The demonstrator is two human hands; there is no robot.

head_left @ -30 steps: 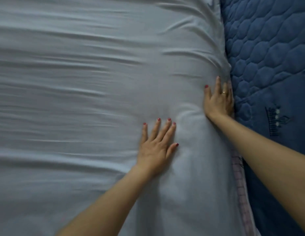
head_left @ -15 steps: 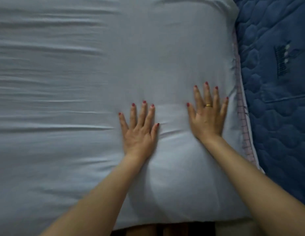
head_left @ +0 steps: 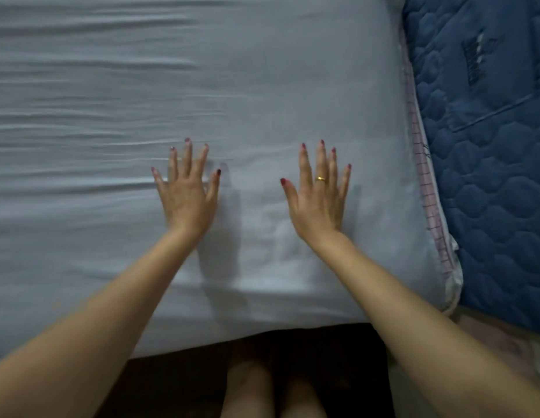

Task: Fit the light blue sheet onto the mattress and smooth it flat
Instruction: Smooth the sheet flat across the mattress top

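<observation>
The light blue sheet (head_left: 262, 86) covers the mattress across most of the view, with long creases on its left half and a smoother patch near the right edge. My left hand (head_left: 187, 194) lies palm down on the sheet, fingers straight and spread. My right hand (head_left: 320, 200), with a gold ring, lies flat on the sheet beside it, fingers spread, about a hand's width to the right. The mattress (head_left: 425, 188) shows as a pink checked strip along the sheet's right edge.
A dark blue quilted mattress pad (head_left: 489, 176) lies right of the bed. The near edge of the bed (head_left: 262, 330) runs across the bottom, with my legs (head_left: 277, 387) and a dark floor below it.
My right hand left the mattress's right edge and came onto the top of the sheet. Both hands have spread further apart, and the view has pulled back toward the near edge.
</observation>
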